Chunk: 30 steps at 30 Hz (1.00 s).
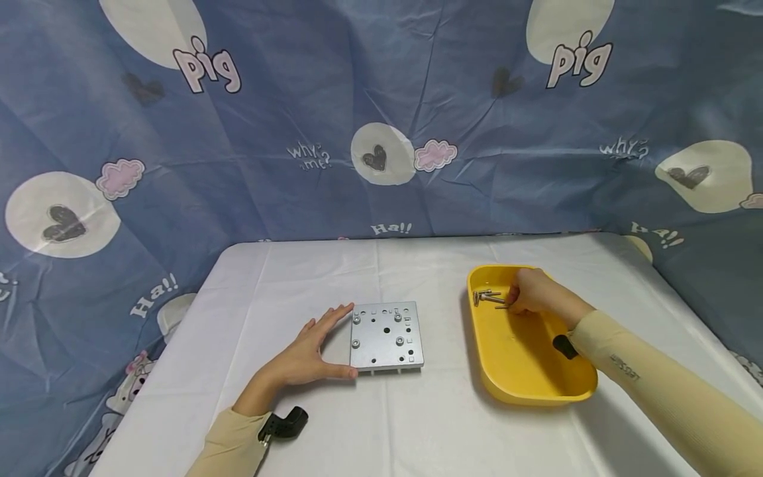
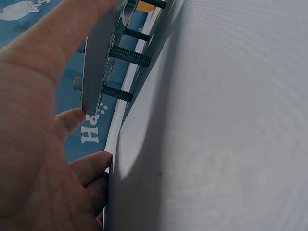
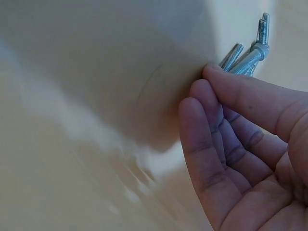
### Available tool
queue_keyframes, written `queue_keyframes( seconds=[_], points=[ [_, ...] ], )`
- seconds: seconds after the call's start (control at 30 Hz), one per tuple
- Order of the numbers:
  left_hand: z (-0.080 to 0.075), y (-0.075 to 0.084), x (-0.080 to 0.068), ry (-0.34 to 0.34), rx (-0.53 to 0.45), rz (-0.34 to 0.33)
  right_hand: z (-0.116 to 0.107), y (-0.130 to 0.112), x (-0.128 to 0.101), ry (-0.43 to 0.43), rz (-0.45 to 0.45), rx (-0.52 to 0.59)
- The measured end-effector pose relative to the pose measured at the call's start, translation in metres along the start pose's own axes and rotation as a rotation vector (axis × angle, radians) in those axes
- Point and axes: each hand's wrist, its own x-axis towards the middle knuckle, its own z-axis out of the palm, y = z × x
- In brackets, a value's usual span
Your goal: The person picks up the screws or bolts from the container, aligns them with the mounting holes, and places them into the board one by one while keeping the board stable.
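Note:
A square silver metal plate (image 1: 386,344) with several holes stands on the white table, socket-head screws (image 1: 399,341) set through it. Their threaded ends (image 2: 130,56) stick out below the plate in the left wrist view. My left hand (image 1: 306,354) spreads along the plate's left side, thumb at the near corner and a straight forefinger at the far corner. Inside the yellow bin (image 1: 507,387), my right hand (image 1: 530,291) pinches a screw (image 1: 501,307) between thumb and fingertips, its shank showing beside them. The screw's other end is hidden by the fingers.
Several loose metal screws (image 1: 485,294) lie in the bin's far left corner, just beside the right hand. A white cloth covers the table (image 1: 429,424). Behind it hangs a blue printed curtain (image 1: 286,192). The bin stands to the right of the plate.

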Motion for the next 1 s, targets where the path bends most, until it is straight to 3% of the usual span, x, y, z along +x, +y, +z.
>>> queue_keyframes(
  seconds=[0.3, 1.0],
  points=[
    [0.0006, -0.001, -0.0003, 0.004, -0.004, -0.003, -0.001, -0.0024, 0.0025, 0.001, 0.009, -0.025],
    [0.002, -0.0004, -0.0015, 0.013, -0.002, 0.006, -0.0041, 0.0018, 0.0048, -0.07, 0.013, 0.044]
  ],
)
